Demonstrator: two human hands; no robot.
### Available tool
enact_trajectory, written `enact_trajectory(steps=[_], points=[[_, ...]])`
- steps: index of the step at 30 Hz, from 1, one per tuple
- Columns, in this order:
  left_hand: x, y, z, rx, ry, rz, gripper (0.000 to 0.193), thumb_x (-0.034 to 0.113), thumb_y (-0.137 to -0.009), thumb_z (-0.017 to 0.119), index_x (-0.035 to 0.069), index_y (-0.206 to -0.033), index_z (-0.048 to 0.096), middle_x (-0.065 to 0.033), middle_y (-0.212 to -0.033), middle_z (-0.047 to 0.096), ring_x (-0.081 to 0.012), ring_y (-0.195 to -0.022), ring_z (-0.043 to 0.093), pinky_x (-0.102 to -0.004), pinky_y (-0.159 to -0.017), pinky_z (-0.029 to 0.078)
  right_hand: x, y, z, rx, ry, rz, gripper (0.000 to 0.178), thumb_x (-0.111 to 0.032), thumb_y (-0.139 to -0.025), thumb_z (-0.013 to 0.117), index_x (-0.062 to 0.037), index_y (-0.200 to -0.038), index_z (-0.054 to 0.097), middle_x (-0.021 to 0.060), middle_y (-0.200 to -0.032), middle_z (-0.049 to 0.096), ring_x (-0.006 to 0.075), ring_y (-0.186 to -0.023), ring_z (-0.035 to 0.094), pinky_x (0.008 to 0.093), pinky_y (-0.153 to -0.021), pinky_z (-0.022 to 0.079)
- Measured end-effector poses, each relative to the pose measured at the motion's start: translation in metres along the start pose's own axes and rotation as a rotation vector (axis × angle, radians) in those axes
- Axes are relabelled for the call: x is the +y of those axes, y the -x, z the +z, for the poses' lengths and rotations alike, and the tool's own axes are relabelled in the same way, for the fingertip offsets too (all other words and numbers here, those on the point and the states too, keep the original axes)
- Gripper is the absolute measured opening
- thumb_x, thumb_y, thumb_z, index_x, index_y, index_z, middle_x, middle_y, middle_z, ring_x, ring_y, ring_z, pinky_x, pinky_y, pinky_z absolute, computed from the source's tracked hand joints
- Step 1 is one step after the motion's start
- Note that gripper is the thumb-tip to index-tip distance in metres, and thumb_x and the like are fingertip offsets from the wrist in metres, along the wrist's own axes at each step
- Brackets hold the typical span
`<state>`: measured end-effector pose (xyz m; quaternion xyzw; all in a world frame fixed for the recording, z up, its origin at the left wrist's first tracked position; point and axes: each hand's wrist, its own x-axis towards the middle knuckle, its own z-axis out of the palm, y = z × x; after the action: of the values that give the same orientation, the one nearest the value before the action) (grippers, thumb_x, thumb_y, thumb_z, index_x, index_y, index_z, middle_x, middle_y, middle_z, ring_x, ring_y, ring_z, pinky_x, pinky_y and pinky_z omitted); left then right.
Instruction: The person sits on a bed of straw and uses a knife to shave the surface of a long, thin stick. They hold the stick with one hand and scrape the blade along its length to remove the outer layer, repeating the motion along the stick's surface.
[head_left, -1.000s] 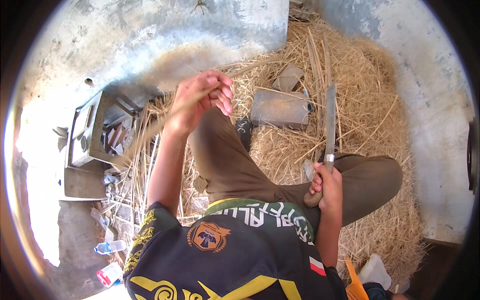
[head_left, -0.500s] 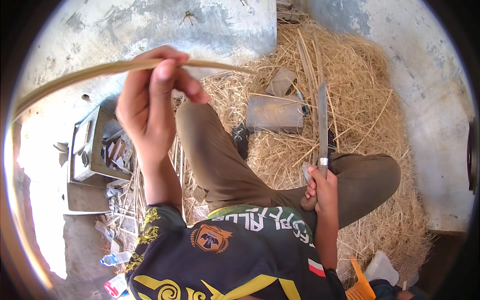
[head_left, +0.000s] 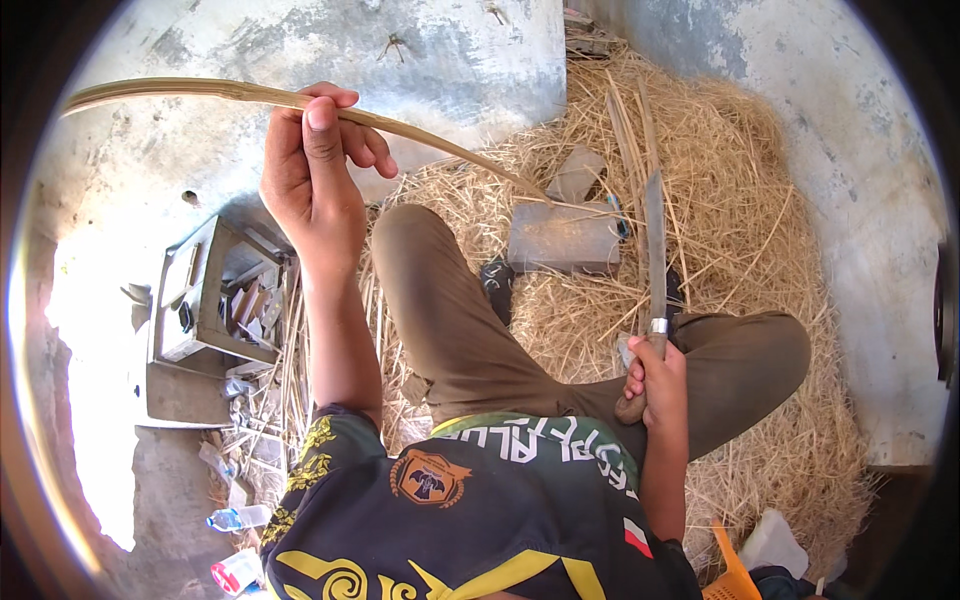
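Left hand (head_left: 315, 185) of the seated person (head_left: 390, 545) is up near the pale, patchy wall (head_left: 470, 60), thumb and index finger pinching a long, thin, curved tan strip of woody material (head_left: 210, 89), other fingers loosely bent; strip bows down toward the grey rectangular block (head_left: 565, 238), and from where I stand can't tell if its tip touches. Right hand (head_left: 660, 385) sits low by the bent right leg, fingers wrapped round the brown handle of a long, straight grey metal-bladed knife (head_left: 656, 250), blade pointing away from the body above loose yellow straw (head_left: 740, 190).
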<state>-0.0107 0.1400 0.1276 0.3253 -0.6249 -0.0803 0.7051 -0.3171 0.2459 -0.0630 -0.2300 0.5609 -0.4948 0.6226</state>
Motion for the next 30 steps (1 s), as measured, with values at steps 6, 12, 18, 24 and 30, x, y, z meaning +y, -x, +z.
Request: enact_trajectory(steps=[6,12,18,24,30], points=[[0.006,0.009,-0.004,-0.025,-0.079,0.061,0.029,0.022,-0.109,0.047,-0.005,-0.105,0.058,-0.0037,-0.063,0.047,-0.0137,-0.056,0.055,-0.0255,-0.055,0.044,0.002,0.001,-0.001,0.002,-0.005,-0.002,0.018,-0.019,-0.091,0.068,-0.0058,-0.093,0.055,-0.0015,-0.058,0.046,0.0072,-0.042,0.042,0.0253,-0.039,0.036],[-0.009,0.019,0.001,-0.097,-0.022,0.037,0.027,0.02,-0.108,0.047,-0.005,-0.106,0.058,-0.0051,-0.068,0.053,-0.0131,-0.06,0.057,-0.0254,-0.058,0.045,0.0,0.002,0.0,-0.002,0.009,0.001,0.019,-0.02,-0.091,0.068,-0.0059,-0.094,0.055,-0.0015,-0.058,0.046,0.007,-0.042,0.042,0.0248,-0.04,0.036],[-0.028,0.033,-0.001,-0.183,-0.28,0.001,0.023,0.017,-0.105,0.053,-0.003,-0.107,0.064,-0.0037,-0.075,0.06,-0.0078,-0.063,0.055,-0.0228,-0.057,0.042,0.002,0.001,0.0,-0.003,0.022,-0.006,0.018,-0.019,-0.093,0.066,-0.0066,-0.092,0.053,-0.0021,-0.058,0.046,0.0064,-0.041,0.041,0.0239,-0.039,0.037],[-0.003,0.006,-0.015,-0.118,-0.23,0.266,0.043,0.038,-0.108,0.045,-0.001,-0.123,0.058,-0.0011,-0.083,0.05,-0.0093,-0.069,0.043,-0.0244,-0.068,0.041,0.004,-0.002,0.001,-0.022,0.04,-0.013,0.019,-0.02,-0.093,0.066,-0.0067,-0.09,0.053,-0.0019,-0.057,0.046,0.0062,-0.041,0.042,0.0241,-0.039,0.036],[0.035,-0.013,-0.005,-0.009,0.057,0.41,0.055,0.06,-0.104,0.032,0.013,-0.128,0.049,-0.003,-0.085,0.047,-0.0177,-0.08,0.051,-0.0362,-0.066,0.044,0.008,-0.003,0.001,0.0,0.097,-0.045,0.021,-0.019,-0.093,0.067,-0.0067,-0.085,0.052,-0.0012,-0.057,0.047,0.0069,-0.04,0.042,0.0242,-0.038,0.036]])
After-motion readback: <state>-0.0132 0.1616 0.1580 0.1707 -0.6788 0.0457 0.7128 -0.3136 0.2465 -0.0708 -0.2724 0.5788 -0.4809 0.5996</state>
